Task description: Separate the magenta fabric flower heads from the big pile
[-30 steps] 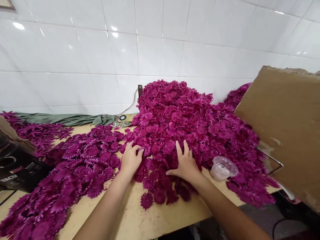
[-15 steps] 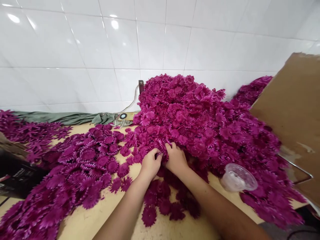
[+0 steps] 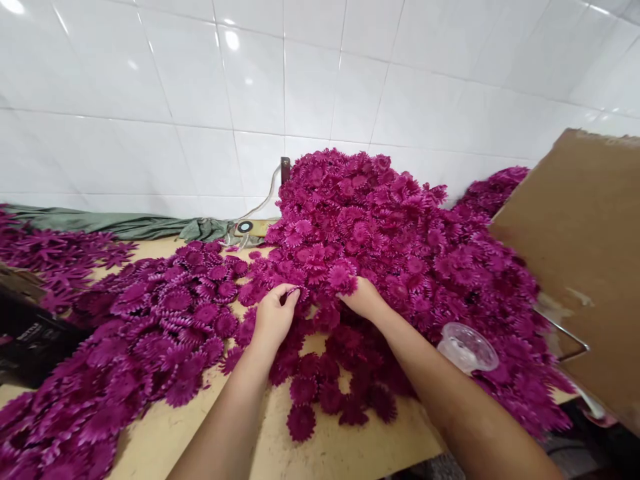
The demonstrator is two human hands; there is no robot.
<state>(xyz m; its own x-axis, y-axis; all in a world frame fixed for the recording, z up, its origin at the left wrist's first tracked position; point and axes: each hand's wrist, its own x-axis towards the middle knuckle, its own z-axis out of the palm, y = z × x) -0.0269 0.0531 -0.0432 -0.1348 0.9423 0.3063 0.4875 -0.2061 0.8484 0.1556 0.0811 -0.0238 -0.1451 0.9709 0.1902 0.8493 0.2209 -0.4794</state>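
Observation:
Magenta artificial flower heads with fringed petals lie in a tall pile (image 3: 350, 207) before me. My right hand (image 3: 365, 300) is at the near foot of this pile, its fingers closed on a magenta flower head (image 3: 343, 277) that hides the fingertips. To its left, my left hand (image 3: 277, 313) is closed in a pinch, thumb against forefinger; a bit of purple shows at the tips, too small to name. Loose darker flower heads (image 3: 301, 423) are scattered on the tabletop between my forearms.
More flower layers (image 3: 170, 313) spread along the left, beside a black box (image 3: 35, 340). A clear plastic tub (image 3: 467, 348) stands by my right forearm. Cardboard (image 3: 580, 253) leans at the right. Green cloth (image 3: 115, 223) and a yellow device (image 3: 253, 227) with a cord lie against the tiled wall.
My hands were close together at the pile; now they are apart, the left moved left and the right slightly right. A flower head now shows in my right fingers. The view has tilted slightly.

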